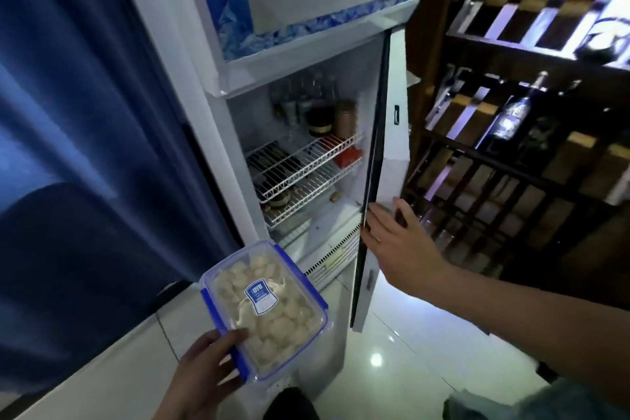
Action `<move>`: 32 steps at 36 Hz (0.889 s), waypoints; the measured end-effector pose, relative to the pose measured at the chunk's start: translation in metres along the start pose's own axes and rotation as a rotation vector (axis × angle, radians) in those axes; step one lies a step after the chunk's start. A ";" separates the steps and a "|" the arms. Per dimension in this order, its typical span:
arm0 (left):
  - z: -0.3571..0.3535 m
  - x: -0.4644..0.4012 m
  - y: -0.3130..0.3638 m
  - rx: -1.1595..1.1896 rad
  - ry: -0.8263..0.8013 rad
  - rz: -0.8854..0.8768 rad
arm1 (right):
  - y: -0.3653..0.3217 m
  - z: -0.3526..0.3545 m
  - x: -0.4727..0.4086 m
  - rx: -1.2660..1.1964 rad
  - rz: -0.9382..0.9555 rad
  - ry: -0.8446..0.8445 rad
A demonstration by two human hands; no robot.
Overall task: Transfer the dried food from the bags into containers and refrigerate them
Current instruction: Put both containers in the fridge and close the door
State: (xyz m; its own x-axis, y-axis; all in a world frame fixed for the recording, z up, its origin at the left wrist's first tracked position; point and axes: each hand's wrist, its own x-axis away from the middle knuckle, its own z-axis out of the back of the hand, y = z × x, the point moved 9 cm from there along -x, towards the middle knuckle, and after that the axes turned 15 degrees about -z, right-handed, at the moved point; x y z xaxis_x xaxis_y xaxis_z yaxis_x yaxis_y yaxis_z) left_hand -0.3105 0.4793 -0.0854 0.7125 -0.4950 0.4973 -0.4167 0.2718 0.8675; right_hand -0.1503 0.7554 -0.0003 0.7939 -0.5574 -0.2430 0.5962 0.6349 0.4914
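Clear lidded container (pixel 264 310) with blue clips, packed with pale dried pieces and sealed, carried low in front of an open refrigerator (pixel 306 160), ready for chilling. Left hand (pixel 201 375) clamped on the container's near end, thumb over the lid and fingers underneath, keeping it level and freeing the other arm. Right hand (pixel 395 242) laid flat with fingers straight against the edge of the lower door (pixel 378 181), apparently holding it wide so the compartment stays reachable. Inside, white wire shelves (pixel 303 164) with jars and bottles crowded at the back, a red packet to the right, and bare wire toward the front, likely the landing spot. Blue curtain (pixel 85 112) at left, a wooden rack of bottles (pixel 518 112) at right, glossy tiled floor (pixel 392 351) below.
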 end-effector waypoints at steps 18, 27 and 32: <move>-0.096 -0.011 0.026 -0.098 -0.198 -0.062 | 0.112 -0.077 0.101 -0.413 -0.776 -0.318; -0.144 -0.054 0.038 -0.131 -0.269 -0.034 | 0.156 -0.115 0.095 -1.146 -1.265 -0.184; -0.181 -0.094 0.054 -0.104 -0.302 -0.027 | 0.191 -0.137 0.085 -1.394 -1.526 -0.046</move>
State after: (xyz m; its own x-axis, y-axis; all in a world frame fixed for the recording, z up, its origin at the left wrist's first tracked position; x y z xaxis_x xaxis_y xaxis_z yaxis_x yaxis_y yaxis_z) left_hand -0.2978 0.6902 -0.0827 0.5167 -0.7213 0.4612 -0.3283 0.3305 0.8848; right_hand 0.0474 0.9020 -0.0416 -0.3096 -0.9101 0.2752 0.3171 -0.3717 -0.8725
